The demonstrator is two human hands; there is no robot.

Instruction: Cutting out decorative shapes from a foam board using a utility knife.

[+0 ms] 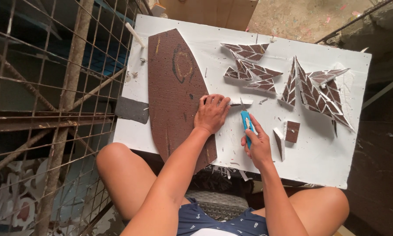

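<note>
Head view: a seated person works at a white desk (319,161) resting over the knees; every place below is told from the long brown board (174,91).
Brown board: a long pointed panel lying flat on the desk's left part, its tip toward the far edge, a faint oval mark near that tip.
Left hand (211,113): lies palm down on the board's right edge at about mid-length, its fingers (218,101) bent and pressing down on the near end of a small white strip.
White strip (242,102): a thin sliver on the desk just right of the board, reaching out from under the left fingertips.
Right hand (257,146): right of the board and nearer the person than the left hand, closed in a fist around a blue utility knife.
Blue utility knife (246,121): its handle is wrapped in the right fist, its tip points up toward the strip and stands just below it; whether blade and strip touch cannot be told.
Cut pieces (251,65): brown triangles with white lines, far right of the board.
Second group (314,89): further right again.
Small brown square (292,131): right of the knife hand.
Metal grid (52,109): rusty bars left of the board, off the desk.
</note>
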